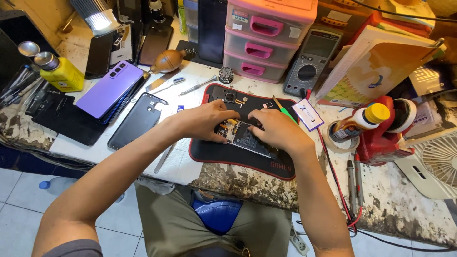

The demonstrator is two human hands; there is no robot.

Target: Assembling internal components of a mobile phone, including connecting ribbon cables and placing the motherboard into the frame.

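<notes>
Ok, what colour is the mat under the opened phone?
Black with a red edge; the mat shows best in the head view.

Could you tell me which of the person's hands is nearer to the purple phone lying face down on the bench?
Left. The left hand rests on the opened phone, just right of the purple phone. The right hand sits farther right, across the opened phone.

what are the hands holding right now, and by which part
Both hands press on the opened phone lying on the black mat: left hand at its top end, right hand over its upper middle. Nothing is lifted.
</notes>
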